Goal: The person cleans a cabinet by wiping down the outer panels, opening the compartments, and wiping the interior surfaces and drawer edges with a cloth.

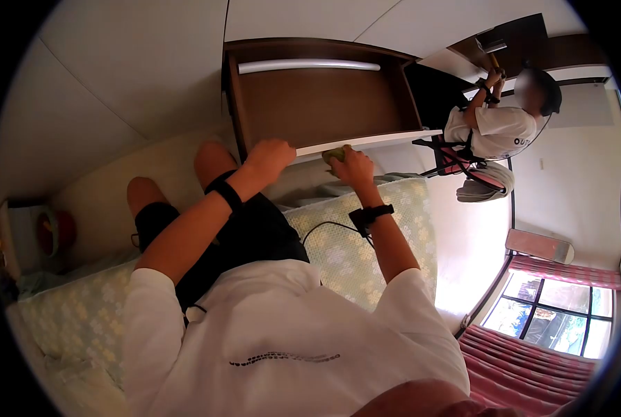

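A brown drawer (317,104) stands pulled out in front of me, with a long white roll or tube (310,65) lying along its back. My left hand (272,158) is closed at the left end of the pale drawer front (387,137), its fingers gripping the top edge. Farther right, my right hand (355,168) holds a crumpled green cloth (334,154) against the outer face of that front. Part of the cloth is covered by my fingers.
A bed with a flowered cover (401,208) lies under and beside me. On the right, another person (498,128) sits on a chair, hands raised to a tool at a dark shelf. Beyond are a window (553,313) and red curtains (519,368). A red container (56,231) stands left.
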Demonstrator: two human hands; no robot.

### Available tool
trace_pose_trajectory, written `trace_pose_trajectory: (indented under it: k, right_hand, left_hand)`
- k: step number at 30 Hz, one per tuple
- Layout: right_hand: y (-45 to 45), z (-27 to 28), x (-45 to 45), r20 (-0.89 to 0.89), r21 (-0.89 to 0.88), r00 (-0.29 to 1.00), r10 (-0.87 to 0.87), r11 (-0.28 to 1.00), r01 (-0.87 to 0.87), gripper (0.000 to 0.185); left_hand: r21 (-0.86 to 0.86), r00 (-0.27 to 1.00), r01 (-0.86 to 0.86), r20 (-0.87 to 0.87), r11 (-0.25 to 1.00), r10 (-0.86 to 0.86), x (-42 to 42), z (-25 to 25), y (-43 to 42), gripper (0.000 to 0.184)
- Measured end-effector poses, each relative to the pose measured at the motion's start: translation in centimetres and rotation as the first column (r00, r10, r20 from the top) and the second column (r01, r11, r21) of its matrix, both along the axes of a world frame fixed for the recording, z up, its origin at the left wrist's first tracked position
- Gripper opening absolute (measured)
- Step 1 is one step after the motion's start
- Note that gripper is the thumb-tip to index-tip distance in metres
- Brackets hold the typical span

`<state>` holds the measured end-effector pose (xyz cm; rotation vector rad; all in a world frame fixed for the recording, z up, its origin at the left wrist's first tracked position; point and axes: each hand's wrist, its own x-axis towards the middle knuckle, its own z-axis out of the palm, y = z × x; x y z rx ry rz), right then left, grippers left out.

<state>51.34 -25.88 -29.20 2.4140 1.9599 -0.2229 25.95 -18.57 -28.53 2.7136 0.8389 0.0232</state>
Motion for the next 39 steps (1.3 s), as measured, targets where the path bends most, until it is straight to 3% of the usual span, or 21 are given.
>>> trace_pose_trajectory:
  k: [2,5,6,16,19,20,23,24,25,27,28,29,31,32,34,35,36,37,38,39]
  right_hand:
    - [0.7,-0.9,-0.3,-0.028,0.058,0.999,-0.04,0.997,0.041,0.048]
    - [1.2,-1.0,-0.8,-0.045,0.089,0.994,-0.103,0.99,0.107,0.047]
    - [1.5,0.0,-1.2,-0.115,0.011,0.985,-0.126,0.992,0.128,0.051]
    - [5.3,-1.8,-3.2,-0.162,0.074,0.987,-0.008,0.997,0.02,0.068]
    - [8.1,-2.0,-3.8,-0.284,0.155,0.958,0.031,0.988,0.014,0.065]
    - [9.2,-2.7,-3.9,-0.314,0.2,0.949,0.035,0.979,0.03,0.06]
    - [13.1,-4.3,-3.6,-0.442,0.089,0.897,-0.006,0.995,0.051,0.054]
    - [14.1,-4.7,-3.8,-0.455,0.108,0.89,-0.007,0.992,0.064,0.048]
    - [15.1,-5.1,-3.7,-0.466,0.108,0.885,0.004,0.993,0.053,0.048]
    - [16.7,-4.1,-4.8,-0.798,-0.137,0.538,-0.272,0.951,0.278,0.041]
    - [17.5,-3.4,-5.2,-0.836,-0.244,0.419,-0.355,0.924,0.296,0.045]
    - [18.4,-2.9,-5.8,-0.838,-0.246,0.419,-0.35,0.927,0.284,0.045]
    - [19.4,-1.9,-6.6,-0.857,-0.344,0.283,-0.43,0.887,0.307,0.066]
    - [20.3,-2.1,-6.6,-0.862,-0.36,0.279,-0.423,0.899,0.25,0.084]
    - [22.7,-2.3,-7.6,-0.864,-0.349,0.295,-0.407,0.908,0.23,0.086]
    - [22.7,-2.2,-8.0,-0.876,-0.329,0.289,-0.386,0.917,0.227,0.088]
    - [23.3,-1.2,-8.9,-0.877,-0.319,0.297,-0.378,0.92,0.229,0.089]
    - [25.2,-0.8,-9.7,-0.898,-0.304,0.239,-0.369,0.914,0.267,0.089]
    - [24.9,-1.8,-9.1,-0.888,-0.338,0.225,-0.401,0.901,0.273,0.089]
    - [25.9,-2.3,-9.6,-0.872,-0.372,0.224,-0.436,0.886,0.278,0.089]
  left_hand:
    - [0.015,0.999,-0.005,-0.053,1.0,0.006,-0.1,0.4,0.1,0.017]
    - [0.104,0.997,-0.063,0.049,0.993,0.058,-0.4,0.6,-0.1,0.017]
    - [0.135,0.993,-0.094,0.088,0.986,0.083,-0.2,0.2,0.2,0.016]
    - [0.272,0.959,-0.232,0.223,0.934,0.174,0.1,0.0,3.8,0.007]
    - [0.33,0.977,-0.213,0.062,0.92,0.204,0.2,0.6,5.2,0.01]
    - [0.302,0.969,-0.248,0.089,0.92,0.232,0.4,0.5,5.7,0.014]
    - [0.281,0.96,-0.277,0.034,0.919,0.279,1.0,-0.1,6.6,0.016]
    - [0.181,0.961,-0.265,-0.024,0.947,0.274,1.0,-0.2,7.3,0.017]
    - [0.184,0.958,-0.275,-0.035,0.944,0.286,0.6,-0.5,7.5,0.017]
    - [0.279,0.959,-0.278,0.028,0.919,0.281,-0.5,-1.5,7.6,0.015]
    - [0.277,0.962,-0.205,-0.12,0.939,0.245,-0.9,-1.9,8.3,0.02]
    - [0.278,0.959,-0.214,-0.125,0.937,0.256,-1.6,-2.4,9.2,0.02]
    - [0.236,0.955,-0.222,-0.142,0.946,0.259,-2.9,-3.7,10.5,0.029]
    - [0.227,0.956,-0.22,-0.144,0.949,0.256,-3.6,-4.7,11.4,0.029]
    - [0.161,0.898,-0.438,0.044,0.884,0.437,-5.0,-6.9,12.7,0.037]
    - [0.155,0.923,-0.382,0.014,0.911,0.385,-5.1,-7.8,12.6,0.037]
    - [-0.134,0.89,-0.444,0.052,0.886,0.454,-5.5,-8.2,13.5,0.04]
    - [-0.39,0.837,-0.483,0.056,0.784,0.544,-6.6,-7.5,16.3,0.043]
    - [-0.549,0.849,-0.392,0.094,0.738,0.521,-6.4,-6.4,15.8,0.034]
    - [-0.533,0.866,-0.384,0.075,0.754,0.494,-7.4,-5.4,16.5,0.034]
